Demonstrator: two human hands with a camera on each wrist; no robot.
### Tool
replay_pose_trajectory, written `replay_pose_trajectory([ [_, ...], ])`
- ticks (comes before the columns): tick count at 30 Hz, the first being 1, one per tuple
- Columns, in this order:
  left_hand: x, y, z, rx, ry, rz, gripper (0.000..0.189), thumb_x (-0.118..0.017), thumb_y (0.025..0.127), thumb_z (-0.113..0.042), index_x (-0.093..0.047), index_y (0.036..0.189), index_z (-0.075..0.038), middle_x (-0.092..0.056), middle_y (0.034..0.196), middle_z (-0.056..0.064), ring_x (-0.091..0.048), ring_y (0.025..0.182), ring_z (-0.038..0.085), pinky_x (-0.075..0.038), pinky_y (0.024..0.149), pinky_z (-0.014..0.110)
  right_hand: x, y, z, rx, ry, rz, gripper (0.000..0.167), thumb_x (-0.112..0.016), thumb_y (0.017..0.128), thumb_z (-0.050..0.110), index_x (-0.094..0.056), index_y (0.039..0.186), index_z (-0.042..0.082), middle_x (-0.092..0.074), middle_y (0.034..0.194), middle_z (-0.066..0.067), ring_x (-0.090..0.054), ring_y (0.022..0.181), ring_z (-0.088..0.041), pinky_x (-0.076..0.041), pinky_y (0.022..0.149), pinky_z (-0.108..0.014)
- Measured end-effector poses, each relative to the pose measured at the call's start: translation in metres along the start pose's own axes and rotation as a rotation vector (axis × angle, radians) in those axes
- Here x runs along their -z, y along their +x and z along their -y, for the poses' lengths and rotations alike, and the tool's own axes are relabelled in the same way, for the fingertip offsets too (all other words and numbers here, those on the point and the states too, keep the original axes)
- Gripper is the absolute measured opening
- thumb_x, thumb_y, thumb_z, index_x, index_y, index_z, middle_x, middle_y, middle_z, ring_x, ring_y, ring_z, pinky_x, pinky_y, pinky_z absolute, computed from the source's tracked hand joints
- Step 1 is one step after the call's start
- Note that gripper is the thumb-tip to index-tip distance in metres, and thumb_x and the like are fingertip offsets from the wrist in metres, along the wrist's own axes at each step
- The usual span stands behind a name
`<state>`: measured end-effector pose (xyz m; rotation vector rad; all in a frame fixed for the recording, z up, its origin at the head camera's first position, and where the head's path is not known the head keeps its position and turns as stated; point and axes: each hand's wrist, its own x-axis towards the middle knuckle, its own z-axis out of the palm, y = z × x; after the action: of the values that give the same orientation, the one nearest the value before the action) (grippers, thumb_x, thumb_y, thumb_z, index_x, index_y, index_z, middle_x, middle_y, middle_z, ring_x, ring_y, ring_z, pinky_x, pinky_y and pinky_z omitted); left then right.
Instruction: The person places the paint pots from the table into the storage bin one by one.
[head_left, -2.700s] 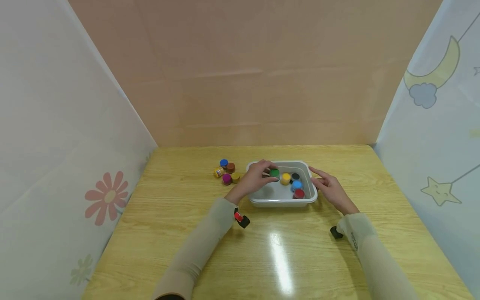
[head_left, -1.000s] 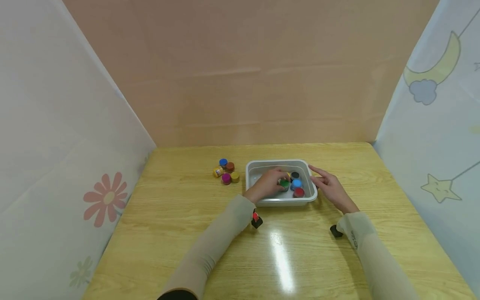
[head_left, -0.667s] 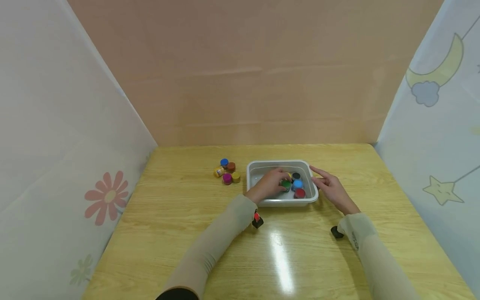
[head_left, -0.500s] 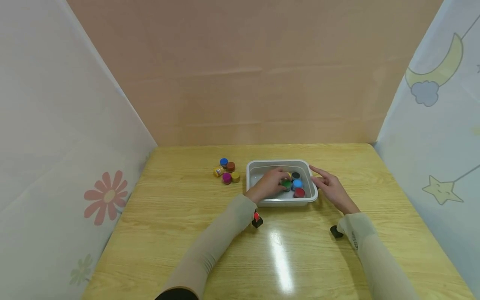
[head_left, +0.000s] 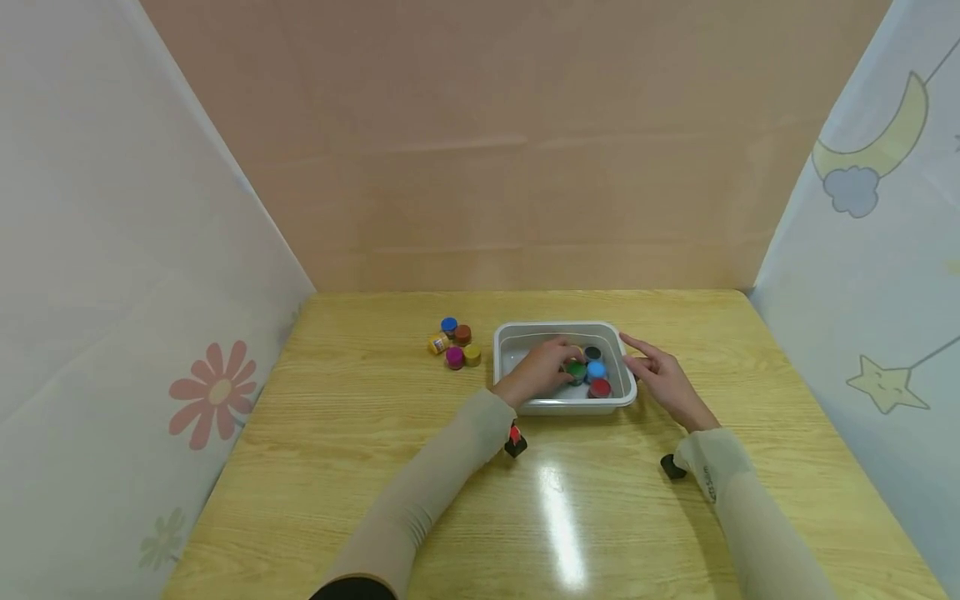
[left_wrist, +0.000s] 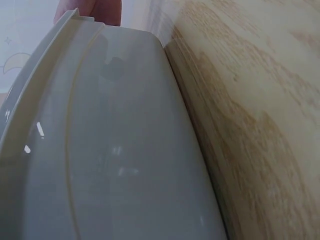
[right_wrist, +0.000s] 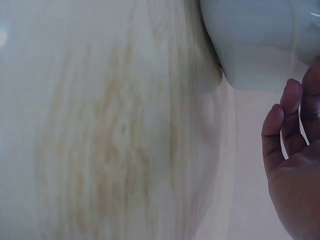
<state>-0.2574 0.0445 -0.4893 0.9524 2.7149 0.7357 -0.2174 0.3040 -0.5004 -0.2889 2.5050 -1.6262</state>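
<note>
My left hand [head_left: 542, 369] reaches into a white plastic tray [head_left: 566, 403] and holds a small green-lidded jar [head_left: 576, 372] between thumb and fingers. Beside that jar, inside the tray's right part, stand a black-lidded jar [head_left: 592, 354], a light blue jar [head_left: 596, 371] and a red-lidded jar [head_left: 599, 388]. A yellow jar there is mostly hidden behind my left fingers. My right hand [head_left: 666, 383] rests against the tray's right end, its index finger stretched along the rim. In the right wrist view its other fingers [right_wrist: 291, 117] hang relaxed next to the tray's outer wall.
Left of the tray, several small jars sit grouped on the wooden table [head_left: 360, 417]: a blue-lidded jar [head_left: 449, 324], a brown jar [head_left: 462, 334], a purple jar [head_left: 454, 357], a dark yellow jar [head_left: 472, 355], and a yellow jar [head_left: 438, 343] lying on its side.
Since the oldest frame my left hand has moved right and lower into the tray with the green-lidded jar, up to the other jars. Over the last second both hands stay nearly still.
</note>
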Motion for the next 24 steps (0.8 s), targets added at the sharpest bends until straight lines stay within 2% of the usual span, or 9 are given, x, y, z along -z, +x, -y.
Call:
replay_pose_trajectory([
  [16, -0.0042, 0.0029, 0.0034, -0.016, 0.044, -0.008, 0.037, -0.074, 0.097, -0.017, -0.069, 0.133, -0.021, -0.062, 0.138, 0.000, -0.060, 0.122, 0.014, -0.049, 0.107, 0.028, -0.0003, -0.0001, 0.0006, -0.001, 0.001, -0.004, 0.058, -0.050, 0.111, 0.032, -0.033, 0.163, 0.013, -0.068, 0.123, -0.033, -0.070, 0.098, 0.002, -0.052, 0.085, -0.012],
  [24, -0.0032, 0.0027, 0.0028, 0.000, 0.022, -0.003, 0.037, -0.074, 0.097, -0.017, -0.070, 0.133, -0.023, -0.062, 0.136, -0.001, -0.060, 0.120, 0.013, -0.050, 0.106, 0.028, -0.0013, 0.0006, 0.0013, -0.007, -0.014, -0.010, 0.058, -0.050, 0.110, 0.033, -0.034, 0.162, 0.014, -0.069, 0.124, -0.031, -0.070, 0.098, 0.002, -0.052, 0.084, -0.014],
])
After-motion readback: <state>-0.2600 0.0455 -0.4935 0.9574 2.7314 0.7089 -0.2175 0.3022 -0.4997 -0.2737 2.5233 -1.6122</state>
